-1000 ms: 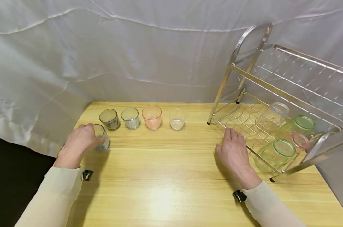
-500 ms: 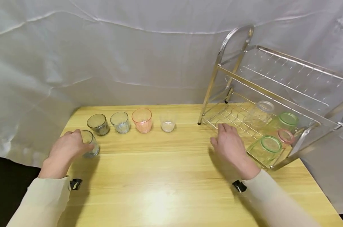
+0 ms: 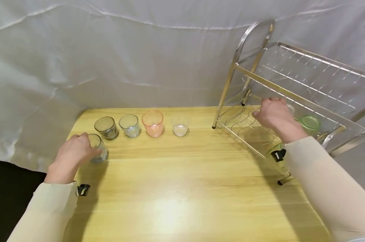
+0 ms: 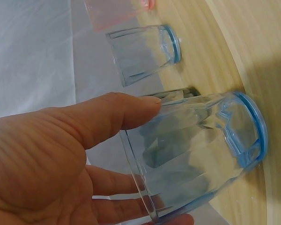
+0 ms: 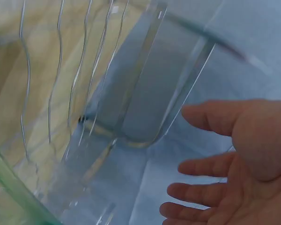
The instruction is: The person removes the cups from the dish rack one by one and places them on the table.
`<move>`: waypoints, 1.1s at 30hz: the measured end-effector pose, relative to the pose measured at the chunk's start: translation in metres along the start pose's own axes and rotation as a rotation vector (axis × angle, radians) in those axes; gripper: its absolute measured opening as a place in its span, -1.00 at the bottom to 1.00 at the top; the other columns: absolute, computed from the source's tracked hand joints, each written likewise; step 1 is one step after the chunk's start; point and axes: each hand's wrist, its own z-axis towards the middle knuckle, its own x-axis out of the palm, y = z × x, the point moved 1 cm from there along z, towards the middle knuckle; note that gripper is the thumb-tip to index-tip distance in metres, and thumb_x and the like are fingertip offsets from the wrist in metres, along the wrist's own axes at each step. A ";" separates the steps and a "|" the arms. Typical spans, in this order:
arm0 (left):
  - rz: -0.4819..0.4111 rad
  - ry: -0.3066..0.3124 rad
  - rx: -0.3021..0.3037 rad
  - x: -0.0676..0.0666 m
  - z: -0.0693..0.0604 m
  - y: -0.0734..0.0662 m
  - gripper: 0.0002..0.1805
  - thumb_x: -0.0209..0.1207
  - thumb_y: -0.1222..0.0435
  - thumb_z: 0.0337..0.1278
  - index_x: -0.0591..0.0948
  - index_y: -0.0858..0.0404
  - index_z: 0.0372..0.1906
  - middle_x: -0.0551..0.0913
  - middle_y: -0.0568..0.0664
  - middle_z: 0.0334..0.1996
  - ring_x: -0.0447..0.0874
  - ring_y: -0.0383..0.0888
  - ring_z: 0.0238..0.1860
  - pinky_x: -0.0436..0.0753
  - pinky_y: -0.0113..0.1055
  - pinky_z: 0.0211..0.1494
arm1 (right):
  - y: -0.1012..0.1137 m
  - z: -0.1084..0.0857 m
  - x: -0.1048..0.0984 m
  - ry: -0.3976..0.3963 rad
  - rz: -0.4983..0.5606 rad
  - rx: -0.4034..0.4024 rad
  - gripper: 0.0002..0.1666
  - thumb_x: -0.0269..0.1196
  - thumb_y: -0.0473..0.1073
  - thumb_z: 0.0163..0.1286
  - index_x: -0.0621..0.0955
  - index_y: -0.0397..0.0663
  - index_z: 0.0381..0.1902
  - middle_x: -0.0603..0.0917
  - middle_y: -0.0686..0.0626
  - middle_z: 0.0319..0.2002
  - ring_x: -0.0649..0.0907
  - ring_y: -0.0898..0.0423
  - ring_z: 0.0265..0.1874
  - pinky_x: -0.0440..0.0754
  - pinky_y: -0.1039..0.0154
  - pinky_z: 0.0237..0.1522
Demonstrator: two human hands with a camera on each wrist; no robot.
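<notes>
My left hand (image 3: 75,149) grips a bluish drinking glass (image 4: 201,150) by its rim, thumb on one side and fingers on the other. That glass is upright at the table's left edge. Behind it stand a dark grey glass (image 3: 106,128), a pale blue glass (image 3: 130,126), a pink glass (image 3: 153,124) and a clear glass (image 3: 180,125) in a row. At the wire dish rack (image 3: 255,76), my right hand (image 3: 276,116) hovers in front of the lower shelf, fingers spread and holding nothing in the right wrist view.
On the rack's lower shelf a green glass (image 3: 310,124) stands upside down; other glasses there are mostly hidden by my right arm. The upper shelf has wire bars. A grey cloth (image 3: 170,60) hangs behind the wooden table (image 3: 176,181).
My right hand has lifted from beside the rack's front edge and moved right and forward, toward the glasses on the lower shelf. The left hand stays on its glass.
</notes>
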 end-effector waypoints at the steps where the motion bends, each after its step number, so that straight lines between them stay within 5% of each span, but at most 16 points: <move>1: -0.001 -0.001 0.003 0.000 0.001 -0.001 -0.08 0.21 -0.03 0.31 0.29 0.76 0.31 0.39 0.72 0.16 0.45 0.60 0.13 0.54 0.44 0.12 | -0.004 0.004 -0.003 0.012 -0.012 0.018 -0.04 0.04 0.21 0.60 0.17 -0.49 0.56 0.14 -0.61 0.47 0.14 -0.62 0.43 0.28 -0.62 0.33; 8: -0.023 0.011 -0.002 0.000 0.005 -0.004 -0.14 0.21 0.00 0.32 0.33 0.75 0.27 0.41 0.69 0.13 0.47 0.58 0.10 0.55 0.41 0.11 | -0.020 0.028 -0.007 0.108 -0.035 0.113 0.03 0.03 0.22 0.57 0.07 -0.55 0.57 -0.02 -0.72 0.49 0.03 -0.66 0.49 0.25 -0.60 0.39; 13: -0.016 0.012 -0.005 -0.002 0.003 -0.001 -0.14 0.22 -0.02 0.32 0.34 0.74 0.24 0.41 0.71 0.12 0.47 0.59 0.10 0.54 0.43 0.13 | -0.031 0.037 -0.009 0.113 -0.002 0.131 0.01 0.03 0.13 0.55 0.06 -0.67 0.51 0.15 -0.76 0.39 0.21 -0.70 0.39 0.26 -0.55 0.43; 24: -0.005 0.019 -0.010 -0.002 0.002 0.000 -0.12 0.23 -0.02 0.33 0.32 0.75 0.27 0.39 0.72 0.14 0.47 0.61 0.11 0.54 0.43 0.12 | -0.050 0.041 0.005 0.055 0.017 0.139 -0.18 0.03 -0.07 0.41 0.26 -0.80 0.29 0.31 -0.80 0.22 0.39 -0.72 0.22 0.37 -0.51 0.33; 33: -0.006 0.020 -0.018 -0.002 0.003 -0.001 -0.13 0.24 -0.02 0.33 0.34 0.75 0.25 0.39 0.72 0.14 0.47 0.61 0.11 0.54 0.43 0.13 | -0.053 0.048 0.011 0.036 0.012 0.164 -0.35 0.05 -0.15 0.44 0.36 -0.70 0.21 0.42 -0.72 0.17 0.45 -0.65 0.20 0.34 -0.52 0.36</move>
